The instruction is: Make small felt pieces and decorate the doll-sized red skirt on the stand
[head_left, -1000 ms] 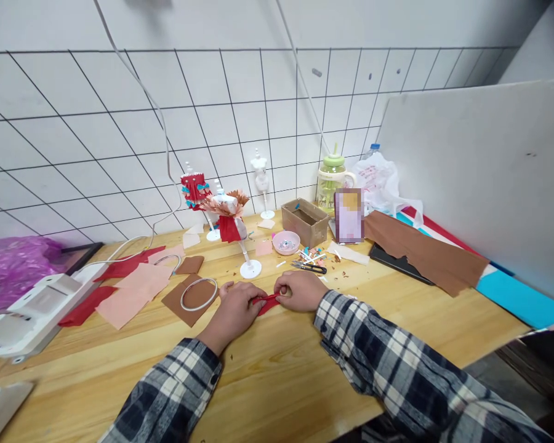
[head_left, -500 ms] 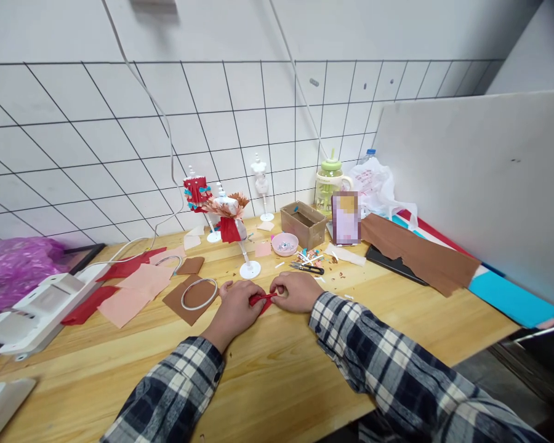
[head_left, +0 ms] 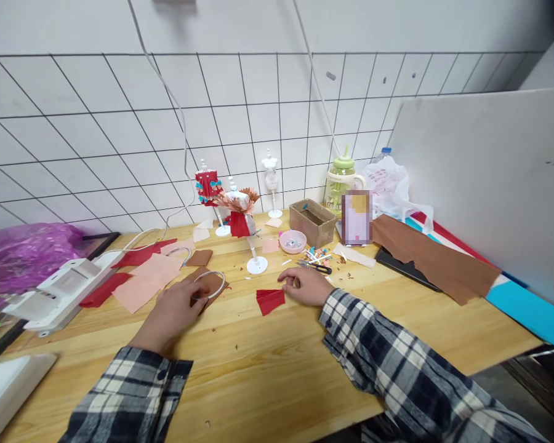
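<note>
- The red pleated piece [head_left: 270, 301], pinched between both hands half a second ago, now lies fanned on the desk [head_left: 277, 381], just left of the right fingers.
- Right hand [head_left: 307, 286]: fingers loosely curled, released.
- Left hand [head_left: 180, 311]: moved away to the white ring [head_left: 224, 283], fingers curled at its near-left edge; cannot tell whether they grip.
- Pleating therefore seems paused.
- Beyond the right fingers, the plastic bag's [head_left: 388, 184] red print and jug's [head_left: 337, 187] lettering are unreadable; the phone [head_left: 357, 218] screen is pixelated.

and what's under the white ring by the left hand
Brown paper shows through the white ring; the left hand covers part of both, so what's beneath there is hidden.
</note>
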Available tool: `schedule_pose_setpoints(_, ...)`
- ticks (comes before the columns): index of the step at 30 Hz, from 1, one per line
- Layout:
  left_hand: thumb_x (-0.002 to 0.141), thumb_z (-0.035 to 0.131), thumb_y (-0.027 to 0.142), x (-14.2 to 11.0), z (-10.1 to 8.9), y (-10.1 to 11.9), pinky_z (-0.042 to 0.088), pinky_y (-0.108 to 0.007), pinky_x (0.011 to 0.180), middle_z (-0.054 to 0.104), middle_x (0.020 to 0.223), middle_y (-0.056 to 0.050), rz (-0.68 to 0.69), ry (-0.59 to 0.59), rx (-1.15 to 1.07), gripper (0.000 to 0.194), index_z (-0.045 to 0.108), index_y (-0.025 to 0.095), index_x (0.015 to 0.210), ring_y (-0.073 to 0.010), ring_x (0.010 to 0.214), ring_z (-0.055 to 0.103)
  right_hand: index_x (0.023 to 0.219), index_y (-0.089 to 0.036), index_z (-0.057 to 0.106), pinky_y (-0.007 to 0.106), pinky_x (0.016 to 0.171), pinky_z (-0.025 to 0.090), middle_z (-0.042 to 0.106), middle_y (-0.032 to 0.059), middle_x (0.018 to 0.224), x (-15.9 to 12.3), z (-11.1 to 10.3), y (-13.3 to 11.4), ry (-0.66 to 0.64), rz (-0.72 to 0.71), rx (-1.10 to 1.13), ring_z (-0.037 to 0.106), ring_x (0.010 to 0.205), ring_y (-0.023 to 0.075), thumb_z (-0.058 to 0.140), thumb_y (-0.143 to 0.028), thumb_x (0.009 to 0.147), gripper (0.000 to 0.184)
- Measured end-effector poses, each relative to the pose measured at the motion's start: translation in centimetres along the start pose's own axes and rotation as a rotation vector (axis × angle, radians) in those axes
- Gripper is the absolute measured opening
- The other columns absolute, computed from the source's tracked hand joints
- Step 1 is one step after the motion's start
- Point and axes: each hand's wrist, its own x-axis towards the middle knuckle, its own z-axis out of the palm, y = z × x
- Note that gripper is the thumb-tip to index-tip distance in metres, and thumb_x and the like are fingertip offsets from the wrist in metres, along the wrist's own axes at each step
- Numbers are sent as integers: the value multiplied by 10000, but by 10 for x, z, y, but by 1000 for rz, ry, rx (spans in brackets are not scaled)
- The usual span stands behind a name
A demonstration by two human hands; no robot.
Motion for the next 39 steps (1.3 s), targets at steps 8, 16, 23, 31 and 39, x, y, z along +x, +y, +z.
schedule_pose_setpoints(8,914,427,444,-6,10,43,478,-334,784,707,895,-42,53,153,-489,248,534,221,926,-216,865,649,1076,-206,620,288,775,449,695,21,901,-9,1,-30,341,-119,63,608,778,150,588,-197,834,244)
schedule_pose_setpoints(16,934,441,375,-32,31,96,514,-310,795,694,1020,-71,252,150,-604,227,539,219,1066,-205,922,659,1159,-227,529,287,824,484,674,46,1137,-18,28,-74,245,-176,367,649,977,179,655,-310,828,364)
schedule_pose_setpoints(23,938,441,329,-36,36,103,530,-300,797,700,1078,-73,302,65,-600,292,528,234,1200,-200,932,670,1062,-245,567,273,780,472,724,-3,969,-20,23,-66,217,-117,316,664,876,169,671,-292,819,269)
schedule_pose_setpoints(31,931,448,274,-37,32,107,521,-295,783,709,1078,-62,316,9,-592,240,562,247,1141,-197,914,673,890,-216,571,254,670,451,691,-18,794,-20,27,-61,185,-87,277,634,737,154,692,-263,790,163)
schedule_pose_setpoints(39,940,446,281,-38,27,108,515,-266,783,717,1041,-46,296,21,-657,263,547,245,1179,-173,887,670,1175,-237,597,312,845,499,668,52,1171,-22,24,-60,324,-219,228,652,868,166,681,-260,811,375)
